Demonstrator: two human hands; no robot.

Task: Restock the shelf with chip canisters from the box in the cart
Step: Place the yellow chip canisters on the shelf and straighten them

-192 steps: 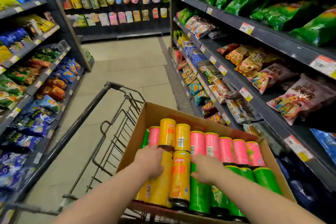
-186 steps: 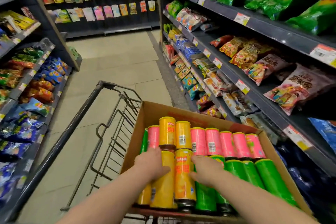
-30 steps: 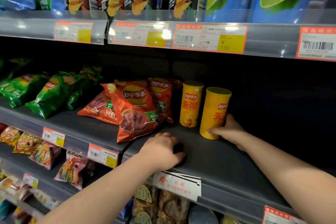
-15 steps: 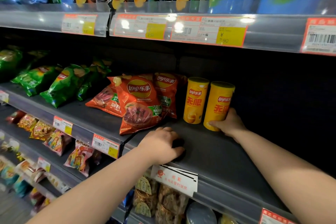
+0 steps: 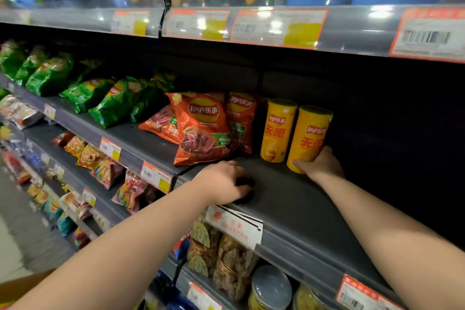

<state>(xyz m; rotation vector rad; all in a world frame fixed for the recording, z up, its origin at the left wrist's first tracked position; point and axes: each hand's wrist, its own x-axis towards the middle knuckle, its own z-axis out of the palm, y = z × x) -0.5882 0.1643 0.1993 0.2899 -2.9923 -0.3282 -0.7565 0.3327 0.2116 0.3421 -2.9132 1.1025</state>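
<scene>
The two hands were down in the box six seconds ago. Now they are up at the shelf, well apart. The right hand clamps the foot of the right can, thumb in front and fingers behind. Over the last second that can has come upright and closed on the left can, which stands free just beyond the thumb. They look to be touching. The left hand lies nearer the shelf's lip, its fingers curled over a small dark thing. I cannot tell whether it grips it or only rests there. Red bags lie just past its knuckles. So two cans are shelved, and the bare shelf beyond the right hand wants more from the box.
</scene>
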